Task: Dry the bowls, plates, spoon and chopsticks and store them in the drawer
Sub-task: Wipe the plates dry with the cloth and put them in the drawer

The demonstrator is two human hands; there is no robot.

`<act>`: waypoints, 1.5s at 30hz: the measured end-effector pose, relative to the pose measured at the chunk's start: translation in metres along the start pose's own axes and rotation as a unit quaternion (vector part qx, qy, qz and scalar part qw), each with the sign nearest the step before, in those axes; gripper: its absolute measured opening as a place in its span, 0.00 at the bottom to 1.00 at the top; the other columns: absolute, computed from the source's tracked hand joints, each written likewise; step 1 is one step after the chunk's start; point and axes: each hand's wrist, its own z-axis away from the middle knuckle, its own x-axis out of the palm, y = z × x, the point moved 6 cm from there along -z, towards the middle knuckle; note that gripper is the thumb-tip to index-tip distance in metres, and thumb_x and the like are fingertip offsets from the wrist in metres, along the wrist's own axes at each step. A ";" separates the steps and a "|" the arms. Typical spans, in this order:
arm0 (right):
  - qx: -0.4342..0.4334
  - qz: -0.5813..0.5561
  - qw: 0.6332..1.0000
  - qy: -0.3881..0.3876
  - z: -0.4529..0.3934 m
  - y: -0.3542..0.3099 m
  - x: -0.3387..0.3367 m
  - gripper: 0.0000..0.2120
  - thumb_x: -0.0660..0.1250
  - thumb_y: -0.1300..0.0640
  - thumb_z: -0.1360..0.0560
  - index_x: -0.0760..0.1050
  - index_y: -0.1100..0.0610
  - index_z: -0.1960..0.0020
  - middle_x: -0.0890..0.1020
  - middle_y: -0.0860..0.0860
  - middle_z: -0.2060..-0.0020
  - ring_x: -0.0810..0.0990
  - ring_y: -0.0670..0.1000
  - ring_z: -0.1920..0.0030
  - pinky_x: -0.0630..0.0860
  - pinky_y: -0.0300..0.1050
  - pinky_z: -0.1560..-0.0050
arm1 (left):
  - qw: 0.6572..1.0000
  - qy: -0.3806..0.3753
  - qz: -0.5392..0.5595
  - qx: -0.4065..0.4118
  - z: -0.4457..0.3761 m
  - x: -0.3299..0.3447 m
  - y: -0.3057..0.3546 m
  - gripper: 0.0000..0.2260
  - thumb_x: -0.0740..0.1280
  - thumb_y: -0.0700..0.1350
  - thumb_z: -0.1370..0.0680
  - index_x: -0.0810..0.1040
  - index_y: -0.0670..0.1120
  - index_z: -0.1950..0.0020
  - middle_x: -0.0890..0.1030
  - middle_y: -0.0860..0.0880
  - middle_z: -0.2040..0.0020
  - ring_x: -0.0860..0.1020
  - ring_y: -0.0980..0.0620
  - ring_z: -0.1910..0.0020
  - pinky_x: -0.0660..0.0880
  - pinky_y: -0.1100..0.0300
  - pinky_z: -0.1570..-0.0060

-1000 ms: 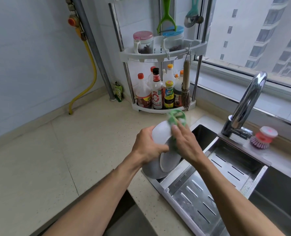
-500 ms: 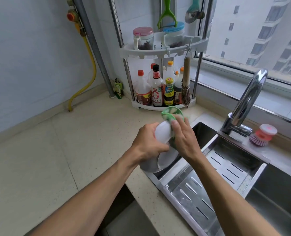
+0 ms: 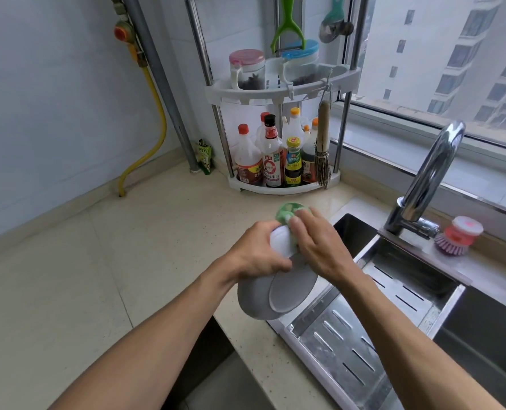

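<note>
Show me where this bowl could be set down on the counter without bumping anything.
The widest bare patch is the beige counter left of the hands, bordered by the wall, the yellow hose and the corner rack. A narrower strip runs between the rack and the sink. The slotted drain tray is also bare. It is crowded by the faucet and dish brush.

Single head-worn wide-angle view, looking forward and down from close above the counter [image 3: 103, 261], edges bowed by the lens. Faces the corner rack [image 3: 281, 93] and window beyond the fingers [image 3: 300, 229], with the sink [image 3: 417, 279] off to their right. No second view to overlap.
</note>
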 end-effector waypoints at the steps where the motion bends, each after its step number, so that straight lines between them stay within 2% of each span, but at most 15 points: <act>1: -0.014 0.013 1.000 -0.003 0.004 0.002 0.006 0.17 0.52 0.48 0.17 0.78 0.51 0.44 0.76 0.51 0.49 0.73 0.51 0.49 0.68 0.48 0.47 | 0.999 0.022 0.028 -0.003 0.000 -0.001 -0.004 0.20 0.76 0.36 0.37 0.80 0.45 0.47 0.84 0.44 0.53 0.83 0.44 0.56 0.82 0.48 0.54; 4: 0.061 -0.085 0.994 0.011 0.011 0.028 0.009 0.22 0.49 0.42 0.17 0.74 0.44 0.30 0.74 0.50 0.32 0.71 0.49 0.34 0.67 0.48 0.34 | 0.994 0.065 0.086 -0.001 0.003 0.001 -0.009 0.22 0.75 0.39 0.40 0.80 0.46 0.47 0.84 0.44 0.52 0.82 0.48 0.57 0.81 0.48 0.55; 7: 0.212 -0.211 0.954 0.021 0.016 0.061 0.012 0.23 0.50 0.39 0.16 0.71 0.46 0.27 0.74 0.55 0.30 0.73 0.54 0.34 0.70 0.55 0.32 | 0.989 0.104 0.108 -0.007 0.007 -0.005 -0.013 0.20 0.77 0.35 0.37 0.79 0.48 0.49 0.83 0.47 0.53 0.80 0.49 0.57 0.81 0.52 0.55; 11: 0.085 -0.134 0.987 0.023 0.006 0.020 0.012 0.22 0.52 0.42 0.18 0.66 0.41 0.25 0.70 0.51 0.29 0.67 0.49 0.30 0.64 0.48 0.29 | 0.990 0.108 0.091 -0.008 0.003 -0.010 -0.011 0.21 0.78 0.36 0.35 0.78 0.45 0.45 0.82 0.44 0.50 0.81 0.44 0.53 0.82 0.50 0.56; 13: 0.099 -0.162 0.981 0.037 0.006 0.023 0.012 0.21 0.52 0.43 0.17 0.69 0.41 0.26 0.72 0.50 0.30 0.69 0.48 0.31 0.65 0.47 0.31 | 0.985 0.131 0.109 -0.007 0.005 -0.014 -0.011 0.21 0.78 0.34 0.35 0.79 0.44 0.44 0.82 0.44 0.50 0.81 0.46 0.54 0.80 0.56 0.60; 17: 0.247 -0.242 0.936 0.061 0.025 0.052 0.020 0.22 0.51 0.43 0.15 0.67 0.48 0.24 0.75 0.54 0.33 0.74 0.55 0.35 0.71 0.59 0.32 | 0.934 0.232 0.269 -0.035 0.012 -0.027 -0.019 0.19 0.76 0.33 0.33 0.79 0.44 0.44 0.83 0.46 0.49 0.82 0.47 0.51 0.80 0.56 0.58; 19: 0.218 -0.175 0.958 0.056 0.035 0.034 0.030 0.25 0.50 0.43 0.16 0.60 0.48 0.21 0.69 0.55 0.28 0.70 0.55 0.31 0.68 0.59 0.29 | 0.901 0.294 0.313 -0.055 0.013 -0.027 -0.021 0.19 0.76 0.33 0.32 0.78 0.45 0.44 0.82 0.48 0.49 0.81 0.50 0.52 0.80 0.56 0.59; 22: 0.127 -0.108 0.986 0.025 0.050 -0.005 0.049 0.30 0.47 0.40 0.21 0.60 0.48 0.21 0.64 0.52 0.23 0.64 0.54 0.25 0.63 0.56 0.26 | 0.875 0.354 0.320 -0.080 0.016 -0.027 -0.023 0.18 0.76 0.34 0.32 0.77 0.48 0.47 0.82 0.49 0.51 0.81 0.53 0.56 0.81 0.56 0.59; 26: 0.115 -0.065 0.991 -0.021 0.031 -0.002 0.039 0.29 0.44 0.40 0.22 0.51 0.44 0.22 0.61 0.53 0.21 0.60 0.53 0.24 0.57 0.51 0.24 | 0.901 0.315 0.290 -0.074 0.018 -0.028 -0.023 0.17 0.76 0.34 0.32 0.76 0.49 0.50 0.82 0.49 0.53 0.81 0.53 0.58 0.78 0.60 0.65; 29: 0.134 -0.053 0.990 -0.015 0.016 -0.011 0.034 0.32 0.44 0.43 0.23 0.53 0.48 0.20 0.61 0.54 0.21 0.60 0.53 0.25 0.56 0.46 0.27 | 0.901 0.318 0.285 -0.080 0.019 -0.027 -0.019 0.18 0.77 0.34 0.33 0.77 0.48 0.49 0.82 0.49 0.53 0.81 0.53 0.59 0.77 0.63 0.68; 33: 0.054 -0.050 0.996 -0.041 0.038 -0.030 0.050 0.25 0.47 0.46 0.18 0.52 0.42 0.22 0.65 0.50 0.23 0.64 0.46 0.29 0.55 0.32 0.35 | 0.897 0.326 0.286 -0.091 0.023 -0.030 -0.029 0.17 0.76 0.34 0.35 0.79 0.46 0.50 0.84 0.46 0.53 0.83 0.48 0.57 0.80 0.59 0.65; 37: 0.101 -0.044 0.991 -0.071 0.014 -0.001 0.042 0.22 0.48 0.50 0.14 0.48 0.40 0.22 0.58 0.53 0.20 0.58 0.54 0.23 0.54 0.42 0.30 | 0.906 0.289 0.297 -0.087 0.033 -0.023 -0.037 0.17 0.75 0.32 0.33 0.79 0.48 0.51 0.84 0.48 0.55 0.82 0.51 0.59 0.77 0.64 0.68; 42: 0.056 -0.018 0.997 -0.048 0.025 -0.025 0.064 0.25 0.46 0.45 0.16 0.48 0.43 0.19 0.58 0.52 0.21 0.59 0.52 0.26 0.55 0.42 0.31 | 0.886 0.345 0.299 -0.078 0.052 -0.038 -0.040 0.17 0.76 0.32 0.33 0.80 0.49 0.51 0.84 0.51 0.55 0.82 0.56 0.60 0.79 0.64 0.66; 43: 0.089 -0.048 0.994 -0.045 0.030 -0.020 0.070 0.24 0.47 0.46 0.15 0.51 0.44 0.19 0.59 0.50 0.22 0.59 0.50 0.26 0.56 0.42 0.32 | 0.880 0.361 0.299 -0.080 0.057 -0.044 -0.043 0.17 0.76 0.32 0.33 0.79 0.50 0.52 0.83 0.52 0.55 0.82 0.58 0.60 0.79 0.64 0.64; 45: 0.220 -0.174 0.960 -0.013 0.033 -0.003 0.081 0.20 0.49 0.46 0.15 0.68 0.47 0.26 0.71 0.50 0.30 0.69 0.53 0.33 0.65 0.47 0.37 | 0.862 0.385 0.320 -0.083 0.071 -0.054 -0.052 0.17 0.75 0.33 0.32 0.79 0.51 0.50 0.82 0.53 0.53 0.81 0.56 0.56 0.81 0.59 0.59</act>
